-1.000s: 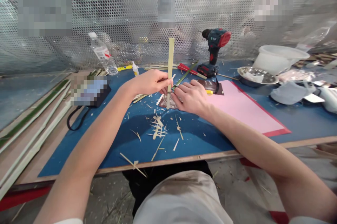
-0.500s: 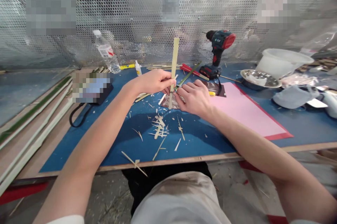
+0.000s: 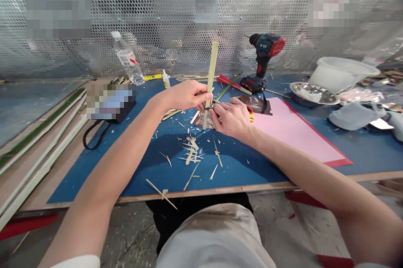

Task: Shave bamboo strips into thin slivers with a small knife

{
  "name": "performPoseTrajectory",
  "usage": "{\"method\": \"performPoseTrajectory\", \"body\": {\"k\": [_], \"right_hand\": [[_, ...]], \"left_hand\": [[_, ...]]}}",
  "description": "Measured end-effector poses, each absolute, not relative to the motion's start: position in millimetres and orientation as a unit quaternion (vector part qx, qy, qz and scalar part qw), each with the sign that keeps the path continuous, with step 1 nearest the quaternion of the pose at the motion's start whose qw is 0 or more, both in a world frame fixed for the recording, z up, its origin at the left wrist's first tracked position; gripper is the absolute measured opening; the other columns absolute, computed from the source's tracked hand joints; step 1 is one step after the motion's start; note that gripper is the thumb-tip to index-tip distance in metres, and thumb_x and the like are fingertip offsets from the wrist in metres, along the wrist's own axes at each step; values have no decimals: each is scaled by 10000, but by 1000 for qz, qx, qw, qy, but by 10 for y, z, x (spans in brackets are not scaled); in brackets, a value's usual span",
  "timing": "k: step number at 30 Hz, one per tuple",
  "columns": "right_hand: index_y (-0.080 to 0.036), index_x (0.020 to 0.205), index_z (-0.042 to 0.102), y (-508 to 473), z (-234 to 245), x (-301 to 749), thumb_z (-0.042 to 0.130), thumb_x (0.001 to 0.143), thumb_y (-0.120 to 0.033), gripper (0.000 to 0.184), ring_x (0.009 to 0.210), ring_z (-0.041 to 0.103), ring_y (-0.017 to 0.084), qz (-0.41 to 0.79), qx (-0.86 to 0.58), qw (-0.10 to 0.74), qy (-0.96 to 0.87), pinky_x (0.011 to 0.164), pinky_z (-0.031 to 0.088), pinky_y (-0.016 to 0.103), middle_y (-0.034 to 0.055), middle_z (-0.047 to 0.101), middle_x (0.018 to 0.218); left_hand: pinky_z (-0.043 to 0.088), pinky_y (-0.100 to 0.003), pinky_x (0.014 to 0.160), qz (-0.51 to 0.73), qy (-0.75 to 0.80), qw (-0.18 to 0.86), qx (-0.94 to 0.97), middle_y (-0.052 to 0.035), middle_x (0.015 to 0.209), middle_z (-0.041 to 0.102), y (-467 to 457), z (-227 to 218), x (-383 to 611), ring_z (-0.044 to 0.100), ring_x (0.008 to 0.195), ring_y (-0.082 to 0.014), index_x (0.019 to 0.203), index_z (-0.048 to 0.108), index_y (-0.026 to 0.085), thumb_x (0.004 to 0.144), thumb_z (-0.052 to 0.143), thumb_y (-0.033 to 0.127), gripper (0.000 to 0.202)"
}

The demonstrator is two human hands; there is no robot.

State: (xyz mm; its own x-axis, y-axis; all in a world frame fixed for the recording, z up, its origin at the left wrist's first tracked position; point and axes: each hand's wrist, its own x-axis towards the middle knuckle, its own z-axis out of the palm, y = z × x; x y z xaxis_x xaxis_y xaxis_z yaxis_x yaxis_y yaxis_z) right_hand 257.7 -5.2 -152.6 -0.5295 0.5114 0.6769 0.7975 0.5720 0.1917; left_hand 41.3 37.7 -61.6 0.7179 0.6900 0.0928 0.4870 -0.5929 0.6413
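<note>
My left hand [image 3: 192,95] pinches a pale, flat bamboo strip [image 3: 212,64] between thumb and fingers, holding it nearly upright above the table. Against the strip's lower part, my right hand [image 3: 231,118] is closed around a knife, whose thin dark blade [image 3: 208,107] touches or crosses the strip just below my left fingertips. A yellow and orange end [image 3: 251,117] sticks out behind the right hand; most of the handle is hidden by the fingers. Under the hands lies a dark shiny sheet [image 3: 199,121]. Pale shavings [image 3: 191,150] are scattered on the blue table mat [image 3: 233,171].
A cordless drill [image 3: 262,60] stands behind my right hand, near red-handled tool grips [image 3: 231,83]. At left are a plastic bottle [image 3: 127,58], a black device [image 3: 121,106] and long bamboo strips [image 3: 47,146]. Pink paper [image 3: 289,134], a metal bowl [image 3: 315,94] and a white tub [image 3: 341,73] occupy the right.
The strip leans slightly more to the right at its top. My right hand has turned a little, so more of the yellow and orange end shows behind it. The camera view has shifted slightly.
</note>
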Motion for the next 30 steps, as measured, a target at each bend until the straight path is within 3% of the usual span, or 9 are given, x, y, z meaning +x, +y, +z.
{"method": "performPoseTrajectory", "body": {"k": [7, 13, 18, 25, 30], "right_hand": [[-197, 775, 604, -45, -1631, 2673, 450, 1063, -338, 356, 613, 558, 156, -236, -382, 278, -849, 751, 292, 385, 33, 739, 755], [-188, 832, 666, -73, -1767, 2667, 400, 1080, -343, 394, 676, 586, 167, -192, -352, 189, -896, 793, 288, 393, 38, 772, 848], [-190, 835, 691, -66, -1737, 2651, 399, 1073, -358, 413, 666, 552, 166, -173, -335, 136, -916, 805, 278, 397, 45, 763, 814], [-203, 821, 638, -98, -1567, 2700, 428, 1062, -364, 357, 690, 560, 178, -215, -360, 274, -866, 775, 284, 396, 43, 705, 767], [-203, 811, 628, -89, -1521, 2662, 414, 1068, -365, 372, 673, 556, 175, -228, -391, 257, -854, 771, 282, 393, 45, 711, 759]], "left_hand": [[587, -253, 707, 169, 314, 264, 896, -53, 871, 798, 309, -586, 466, 781, 798, -168, 899, 691, 159, 1016, 537, 403, 312], [630, -270, 760, 164, 335, 320, 871, -64, 940, 817, 306, -562, 432, 795, 857, -177, 977, 715, 154, 1025, 538, 390, 300], [641, -291, 808, 161, 342, 335, 863, -62, 973, 818, 340, -581, 412, 792, 881, -182, 1001, 716, 164, 1024, 541, 426, 316], [644, -320, 834, 171, 338, 372, 848, -57, 961, 814, 392, -629, 402, 791, 888, -195, 994, 694, 178, 1020, 551, 435, 296], [628, -293, 777, 167, 341, 330, 864, -52, 939, 806, 389, -629, 408, 784, 859, -186, 991, 712, 181, 1016, 547, 451, 317]]}}
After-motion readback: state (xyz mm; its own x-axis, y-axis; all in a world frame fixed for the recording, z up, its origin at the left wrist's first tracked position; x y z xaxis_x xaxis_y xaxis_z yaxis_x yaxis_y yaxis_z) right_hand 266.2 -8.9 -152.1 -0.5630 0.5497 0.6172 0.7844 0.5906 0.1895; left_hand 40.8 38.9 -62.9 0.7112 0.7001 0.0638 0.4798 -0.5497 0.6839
